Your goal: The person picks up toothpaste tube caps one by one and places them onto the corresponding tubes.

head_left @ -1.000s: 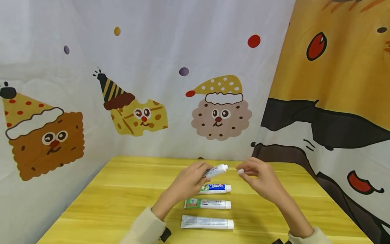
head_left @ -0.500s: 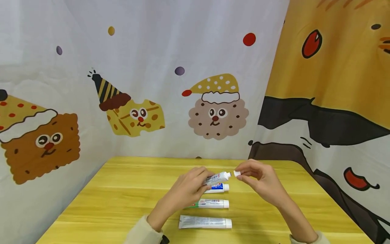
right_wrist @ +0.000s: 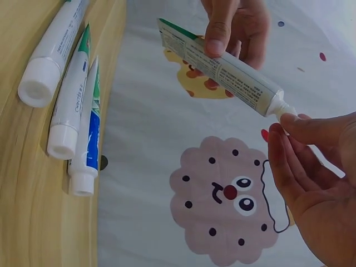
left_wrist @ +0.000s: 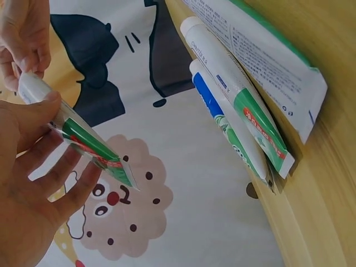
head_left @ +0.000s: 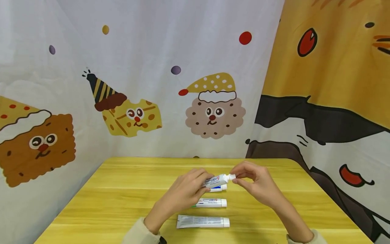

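Note:
In the head view my left hand (head_left: 184,189) grips a white and green toothpaste tube (head_left: 217,181) by its body, raised above the table with its neck pointing right. My right hand (head_left: 257,181) pinches a small white cap (head_left: 232,177) between thumb and fingertips, right at the tube's nozzle. The right wrist view shows the tube's printed back (right_wrist: 222,72) and its neck meeting the right fingertips, which mostly hide the cap. In the left wrist view the thumb lies along one side of the tube (left_wrist: 83,136), fingers spread behind it.
Three capped toothpaste tubes lie in a row on the yellow wooden table (head_left: 122,203): a silver-white one (head_left: 202,222) nearest, a white and green one (head_left: 211,203) in the middle, a blue and white one (head_left: 220,188) under the held tube. A cartoon-printed curtain (head_left: 146,51) stands behind.
The right hand has brought the cap leftward to the tube's nozzle, closing the gap seen earlier. The left hand has lowered the tube slightly, covering more of the blue tube. The head view has shifted slightly.

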`<state>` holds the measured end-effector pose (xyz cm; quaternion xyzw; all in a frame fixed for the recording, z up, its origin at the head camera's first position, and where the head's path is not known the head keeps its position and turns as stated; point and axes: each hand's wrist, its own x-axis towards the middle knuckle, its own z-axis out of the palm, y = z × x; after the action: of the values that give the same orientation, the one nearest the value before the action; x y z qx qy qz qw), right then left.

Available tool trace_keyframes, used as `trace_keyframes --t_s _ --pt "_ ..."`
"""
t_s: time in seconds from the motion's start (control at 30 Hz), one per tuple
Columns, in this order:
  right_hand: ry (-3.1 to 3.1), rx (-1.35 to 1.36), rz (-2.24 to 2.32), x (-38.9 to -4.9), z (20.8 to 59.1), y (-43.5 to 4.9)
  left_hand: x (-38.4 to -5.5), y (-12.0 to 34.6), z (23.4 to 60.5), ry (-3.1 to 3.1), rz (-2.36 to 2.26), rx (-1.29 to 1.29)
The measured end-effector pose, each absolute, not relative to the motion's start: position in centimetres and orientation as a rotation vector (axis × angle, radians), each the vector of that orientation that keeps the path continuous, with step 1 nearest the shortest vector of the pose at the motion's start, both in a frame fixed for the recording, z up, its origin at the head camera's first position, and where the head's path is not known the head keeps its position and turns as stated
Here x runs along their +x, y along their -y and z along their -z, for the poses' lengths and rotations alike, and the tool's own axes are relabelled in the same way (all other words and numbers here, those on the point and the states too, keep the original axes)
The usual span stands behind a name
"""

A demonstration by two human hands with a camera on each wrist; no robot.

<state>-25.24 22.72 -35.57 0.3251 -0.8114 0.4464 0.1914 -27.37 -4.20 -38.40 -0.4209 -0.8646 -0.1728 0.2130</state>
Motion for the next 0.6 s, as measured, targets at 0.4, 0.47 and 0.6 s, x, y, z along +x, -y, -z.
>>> trace_keyframes --t_s 0.4,0.47,0.6 --pt "2.21 1.014 -0.996 -25.21 35.4 -22.55 -27.32 4.25 38.35 2.375 0.38 -1.159" --pt "2.193 1.043 -0.944 -25.12 35.31 -22.53 -27.24 4.3 38.29 2.37 0.378 -1.161" --pt "2.174 1.068 -0.891 -25.01 35.19 -22.4 -27.09 4.4 38.11 2.359 0.375 -1.164"
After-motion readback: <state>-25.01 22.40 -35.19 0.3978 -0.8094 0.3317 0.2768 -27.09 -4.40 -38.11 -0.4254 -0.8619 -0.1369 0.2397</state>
